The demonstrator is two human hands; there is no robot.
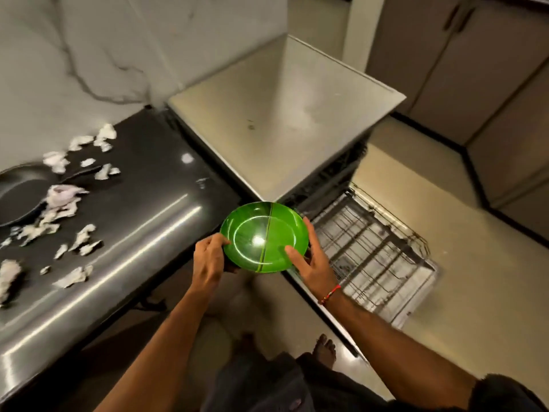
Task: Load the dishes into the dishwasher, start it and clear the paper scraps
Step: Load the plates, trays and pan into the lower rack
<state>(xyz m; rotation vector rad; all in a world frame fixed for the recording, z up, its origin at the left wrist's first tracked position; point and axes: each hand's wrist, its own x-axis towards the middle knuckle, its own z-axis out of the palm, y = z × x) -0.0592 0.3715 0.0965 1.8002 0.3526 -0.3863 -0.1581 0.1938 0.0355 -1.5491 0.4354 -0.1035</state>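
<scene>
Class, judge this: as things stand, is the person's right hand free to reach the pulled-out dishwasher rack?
Probably yes. The right hand hovers just beside the rack with nothing between them, though it and the left hand hold the green plate, so the plate would travel along.

Both hands hold a translucent green plate (264, 237) over the gap between the dark counter (142, 203) and the dishwasher (282, 120): the left hand (209, 257) grips its near-left rim with curled fingers, and the right hand (312, 260) clasps the right rim, thumb lying on the plate's face. The dishwasher's wire rack (371, 254) is pulled out just to the right of the plate. Torn white paper scraps (68, 203) lie scattered across the counter's left part, some touching a dark pan (20, 194) at the left edge.
</scene>
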